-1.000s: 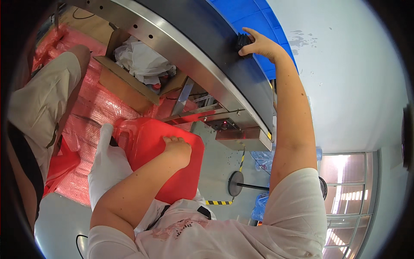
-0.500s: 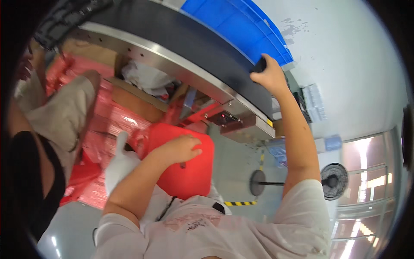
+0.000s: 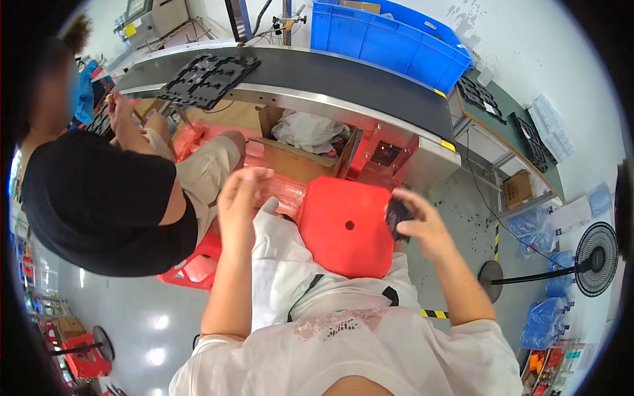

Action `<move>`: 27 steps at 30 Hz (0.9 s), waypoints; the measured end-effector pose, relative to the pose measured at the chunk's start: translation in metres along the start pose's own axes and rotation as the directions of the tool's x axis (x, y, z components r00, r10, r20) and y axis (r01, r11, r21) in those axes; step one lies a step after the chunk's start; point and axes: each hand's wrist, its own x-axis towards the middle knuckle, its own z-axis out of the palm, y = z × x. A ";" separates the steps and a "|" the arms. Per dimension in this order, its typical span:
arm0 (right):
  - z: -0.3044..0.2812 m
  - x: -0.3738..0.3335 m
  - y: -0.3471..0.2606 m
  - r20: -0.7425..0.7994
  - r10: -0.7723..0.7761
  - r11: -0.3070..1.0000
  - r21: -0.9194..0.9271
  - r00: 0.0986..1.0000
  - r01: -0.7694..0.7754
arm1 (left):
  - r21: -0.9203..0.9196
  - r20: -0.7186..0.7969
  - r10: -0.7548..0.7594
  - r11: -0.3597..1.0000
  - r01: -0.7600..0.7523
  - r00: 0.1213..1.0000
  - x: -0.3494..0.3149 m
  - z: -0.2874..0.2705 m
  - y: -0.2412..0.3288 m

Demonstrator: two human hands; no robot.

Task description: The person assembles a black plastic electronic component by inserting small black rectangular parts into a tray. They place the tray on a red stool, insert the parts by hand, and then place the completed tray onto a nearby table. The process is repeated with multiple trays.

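Observation:
My right hand (image 3: 428,230) is closed around a small black piece (image 3: 397,216), held above the right edge of a red plastic stool seat (image 3: 343,231) in front of me. The piece is slightly blurred and its kind is hard to make out. To the left of the stool, my left hand (image 3: 239,198) is raised with its fingers apart, and nothing shows in it. A black conveyor belt (image 3: 356,82) with a metal side runs beyond both hands.
A large blue crate (image 3: 389,39) stands at the belt's far side. A black moulded tray (image 3: 208,79) overhangs the belt's near edge. A person in black (image 3: 105,198) sits close on my left. A cardboard box (image 3: 290,158) lies under the belt; a fan (image 3: 596,259) stands at right.
My right hand has come back from the crate's near edge to the stool, carrying the black piece. My left hand has lifted off the stool and moved left. The whole view has shifted.

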 end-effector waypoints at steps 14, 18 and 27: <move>-0.010 -0.076 0.083 -0.305 0.215 0.974 -0.004 0.928 -0.227 | -0.398 -0.213 -0.347 0.884 0.243 0.914 0.146 -0.018 -0.082; -0.025 -0.078 0.094 -0.352 0.244 0.960 -0.042 0.904 -0.275 | -0.457 -0.242 -0.374 0.858 0.235 0.895 0.199 0.009 -0.076; -0.038 -0.069 0.105 -0.403 0.315 0.929 -0.052 0.859 -0.365 | -0.509 -0.195 -0.179 0.859 0.056 0.964 0.230 0.012 -0.100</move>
